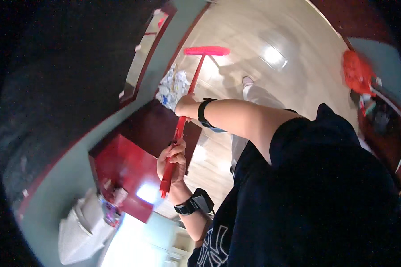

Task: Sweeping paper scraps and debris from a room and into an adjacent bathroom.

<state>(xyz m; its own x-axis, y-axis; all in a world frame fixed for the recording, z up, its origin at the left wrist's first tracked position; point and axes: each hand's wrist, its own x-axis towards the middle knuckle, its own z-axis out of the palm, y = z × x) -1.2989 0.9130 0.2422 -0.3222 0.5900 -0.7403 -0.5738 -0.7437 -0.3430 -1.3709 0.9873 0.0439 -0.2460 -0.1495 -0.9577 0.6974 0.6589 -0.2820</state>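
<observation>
A red push broom with a long handle [195, 76] runs slantwise across the view. Its pinkish-red bristled head [207, 51] rests on or just above the pale floor. My left hand [172, 161] grips the handle near its top end, with the fingers wrapped around it. Farther down the handle, my right hand [186, 105] holds it from above. A heap of crumpled white paper or plastic litter [172, 86] lies against the wall foot, close to my right hand and beside the handle. Part of the heap is hidden behind that hand.
A dark red cabinet or table [127, 167] stands below the handle against the grey-green wall [70, 173]. A white container or bag [85, 230] is at lower left. An orange bag-like object [357, 71] sits at right. My shoe [247, 80] is on the glossy floor [284, 36].
</observation>
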